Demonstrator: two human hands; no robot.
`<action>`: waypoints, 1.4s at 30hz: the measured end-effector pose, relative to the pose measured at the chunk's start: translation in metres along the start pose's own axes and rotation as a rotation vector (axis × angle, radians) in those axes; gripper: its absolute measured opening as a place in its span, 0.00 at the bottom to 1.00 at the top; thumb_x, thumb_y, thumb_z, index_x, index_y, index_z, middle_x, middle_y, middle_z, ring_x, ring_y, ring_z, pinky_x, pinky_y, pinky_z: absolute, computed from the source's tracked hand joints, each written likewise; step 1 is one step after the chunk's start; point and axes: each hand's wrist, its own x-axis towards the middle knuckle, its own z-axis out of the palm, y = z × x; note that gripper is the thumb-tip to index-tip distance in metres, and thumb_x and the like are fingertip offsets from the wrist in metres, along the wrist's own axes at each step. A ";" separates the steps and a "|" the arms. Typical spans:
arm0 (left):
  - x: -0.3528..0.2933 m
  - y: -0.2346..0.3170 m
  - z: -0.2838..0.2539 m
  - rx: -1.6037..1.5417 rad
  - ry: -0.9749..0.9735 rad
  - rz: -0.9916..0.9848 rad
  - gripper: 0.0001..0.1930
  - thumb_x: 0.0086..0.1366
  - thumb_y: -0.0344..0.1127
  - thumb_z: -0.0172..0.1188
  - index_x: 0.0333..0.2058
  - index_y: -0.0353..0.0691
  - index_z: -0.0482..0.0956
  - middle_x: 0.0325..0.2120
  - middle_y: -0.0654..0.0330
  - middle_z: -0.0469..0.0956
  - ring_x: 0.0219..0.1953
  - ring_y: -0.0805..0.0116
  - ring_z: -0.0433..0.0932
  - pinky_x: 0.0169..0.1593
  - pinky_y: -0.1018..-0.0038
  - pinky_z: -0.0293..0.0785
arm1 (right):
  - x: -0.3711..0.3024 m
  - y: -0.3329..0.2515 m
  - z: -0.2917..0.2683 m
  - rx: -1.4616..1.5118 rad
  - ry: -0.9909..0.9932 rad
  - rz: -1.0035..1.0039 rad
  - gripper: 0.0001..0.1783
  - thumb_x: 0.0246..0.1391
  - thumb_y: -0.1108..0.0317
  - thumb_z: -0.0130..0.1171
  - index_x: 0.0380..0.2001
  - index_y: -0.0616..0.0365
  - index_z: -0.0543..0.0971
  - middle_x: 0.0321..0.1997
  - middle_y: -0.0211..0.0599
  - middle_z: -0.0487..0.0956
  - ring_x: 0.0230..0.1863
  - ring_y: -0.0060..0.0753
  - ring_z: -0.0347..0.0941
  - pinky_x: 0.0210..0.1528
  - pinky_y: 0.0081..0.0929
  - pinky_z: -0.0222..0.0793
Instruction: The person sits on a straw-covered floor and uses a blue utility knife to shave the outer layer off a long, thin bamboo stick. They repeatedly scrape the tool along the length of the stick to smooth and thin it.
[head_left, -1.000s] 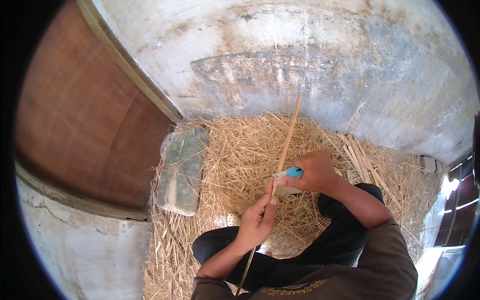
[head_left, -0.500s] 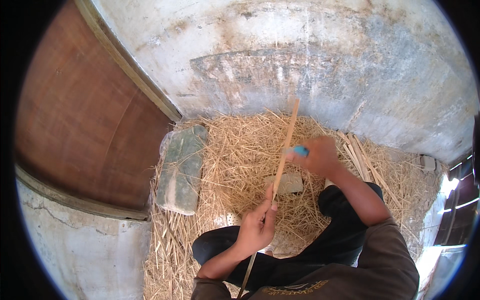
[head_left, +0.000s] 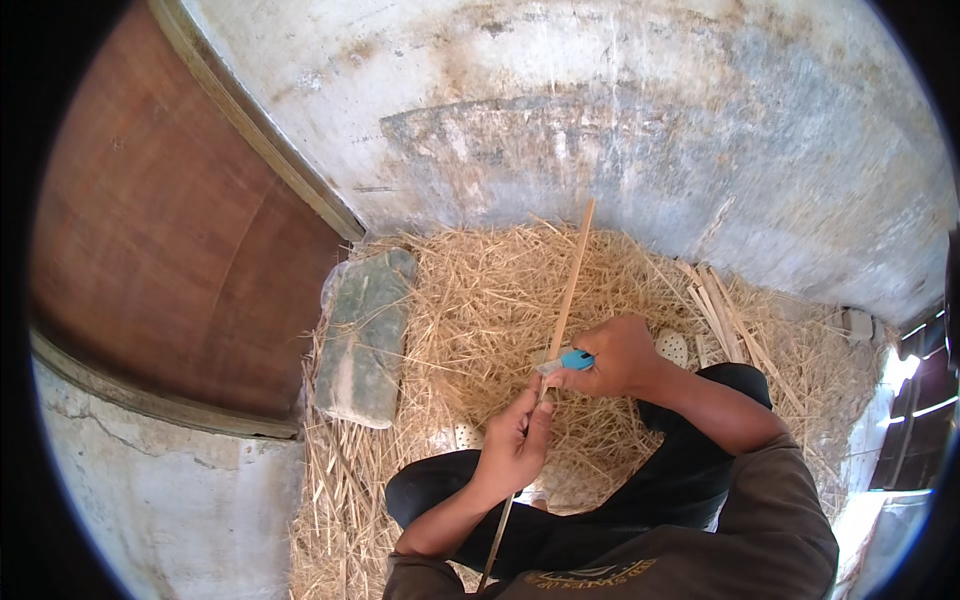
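My left hand (head_left: 513,447) is closed round a long, thin bamboo strip (head_left: 574,279). The strip slants from near my lap up toward the wall, its pale upper part rising above my fingers. A knife with a blue handle (head_left: 577,359) is gripped in my right hand (head_left: 622,355). Its blade lies against the strip just above my left fingertips, so the two hands are nearly touching. How far the blade bites into the strip is too small to tell.
Straw and shavings (head_left: 480,300) cover the floor. On the left lies a long grey-green stone block (head_left: 365,335) beside a brown wooden panel (head_left: 180,230). Several split bamboo pieces (head_left: 715,312) rest to the right, below the stained wall (head_left: 560,130). My dark-trousered legs are folded beneath my arms.
My right hand has come down and left along the strip with the knife, close to my left hand. The left hand stays in nearly the same place, still holding the strip.
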 end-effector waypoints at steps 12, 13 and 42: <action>-0.001 0.004 0.003 0.010 0.022 -0.016 0.23 0.71 0.28 0.47 0.63 0.29 0.60 0.21 0.75 0.61 0.21 0.89 0.57 0.24 0.86 0.53 | 0.009 0.017 -0.004 -0.177 0.176 -0.129 0.34 0.38 0.30 0.64 0.07 0.52 0.72 0.06 0.31 0.64 0.08 0.38 0.63 0.14 0.34 0.56; -0.001 0.001 0.004 0.026 0.029 -0.002 0.22 0.71 0.28 0.48 0.62 0.30 0.61 0.19 0.74 0.59 0.20 0.88 0.56 0.23 0.85 0.53 | 0.011 0.022 -0.005 -0.235 0.188 -0.045 0.34 0.38 0.30 0.64 0.08 0.52 0.72 0.06 0.31 0.64 0.09 0.38 0.64 0.14 0.34 0.56; 0.003 -0.001 0.000 -0.467 -0.128 -0.153 0.22 0.75 0.34 0.43 0.65 0.37 0.59 0.17 0.74 0.59 0.17 0.87 0.57 0.21 0.85 0.54 | -0.002 0.021 -0.030 -0.163 0.076 0.110 0.34 0.45 0.32 0.61 0.11 0.54 0.73 0.10 0.36 0.68 0.14 0.36 0.68 0.20 0.34 0.63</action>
